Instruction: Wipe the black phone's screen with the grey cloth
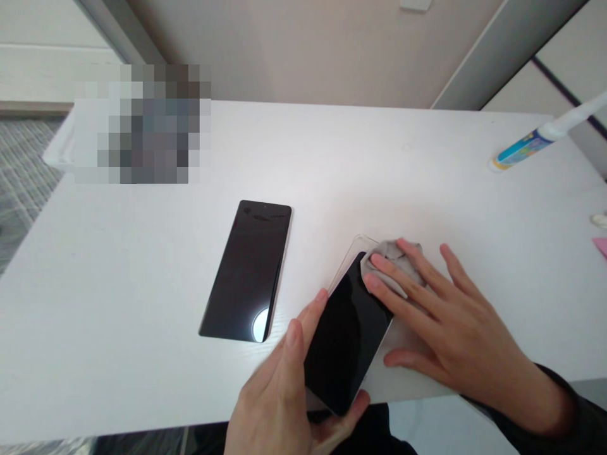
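My left hand (275, 385) grips a black smartphone (344, 341) by its long edges, tilted up off the white table (332, 170) near the front edge. My right hand (441, 309) lies with spread fingers on a grey cloth (393, 262), which is bunched against the phone's upper end. A transparent plastic piece (349, 262), possibly a clear case or film, shows behind the phone's upper edge. A second black smartphone (244, 272) lies flat, screen up, to the left of my hands, with a bright reflection near its lower end.
A tube with a blue label and white nozzle (521, 148) lies across the table's far right corner. A pink paper scrap (600, 246) and a small white item (598, 220) sit at the right edge. A pixelated patch (142, 123) covers the far left.
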Demonstrator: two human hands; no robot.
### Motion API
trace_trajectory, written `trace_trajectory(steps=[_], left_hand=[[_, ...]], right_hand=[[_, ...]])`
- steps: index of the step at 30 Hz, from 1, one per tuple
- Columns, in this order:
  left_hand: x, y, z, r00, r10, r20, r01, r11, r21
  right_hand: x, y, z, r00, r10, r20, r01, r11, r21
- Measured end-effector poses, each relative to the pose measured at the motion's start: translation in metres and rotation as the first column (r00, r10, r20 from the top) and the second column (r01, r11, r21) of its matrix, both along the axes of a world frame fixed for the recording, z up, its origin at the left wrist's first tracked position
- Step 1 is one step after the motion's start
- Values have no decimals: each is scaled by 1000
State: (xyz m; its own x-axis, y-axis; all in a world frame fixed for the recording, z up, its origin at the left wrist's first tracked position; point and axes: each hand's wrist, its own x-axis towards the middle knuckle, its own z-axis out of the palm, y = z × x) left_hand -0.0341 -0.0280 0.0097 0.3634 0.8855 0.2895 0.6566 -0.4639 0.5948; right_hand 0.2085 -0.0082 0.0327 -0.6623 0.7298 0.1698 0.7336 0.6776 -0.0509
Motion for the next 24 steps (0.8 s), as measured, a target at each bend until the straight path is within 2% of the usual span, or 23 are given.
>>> trace_trajectory(steps=[3, 4, 8, 12, 17, 24], left_hand=[[-1, 0, -1, 1000, -17, 10, 17, 999, -39], [-2, 0, -1, 1000, -17, -10, 17, 999, -37], [-5, 2, 0, 985, -54, -166, 68, 994, 84], [-7, 4, 1, 953, -128, -273, 164, 980, 113], [-10, 6, 2, 944, -185, -271, 219, 971, 100], [-17, 6, 2, 943, -204, -262, 246, 959, 138]], right_hand=[[0, -3, 1, 982, 186, -41, -188, 982, -24], [1, -3, 1, 976, 213, -53, -214, 976, -25], [15, 8, 0, 997, 52, -56, -52, 999, 11], [26, 16, 0, 995, 74, -67, -67, 993, 94], [23, 6, 5, 988, 43, -148, -16, 984, 180], [19, -12, 16, 965, -31, -260, 68, 988, 136]])
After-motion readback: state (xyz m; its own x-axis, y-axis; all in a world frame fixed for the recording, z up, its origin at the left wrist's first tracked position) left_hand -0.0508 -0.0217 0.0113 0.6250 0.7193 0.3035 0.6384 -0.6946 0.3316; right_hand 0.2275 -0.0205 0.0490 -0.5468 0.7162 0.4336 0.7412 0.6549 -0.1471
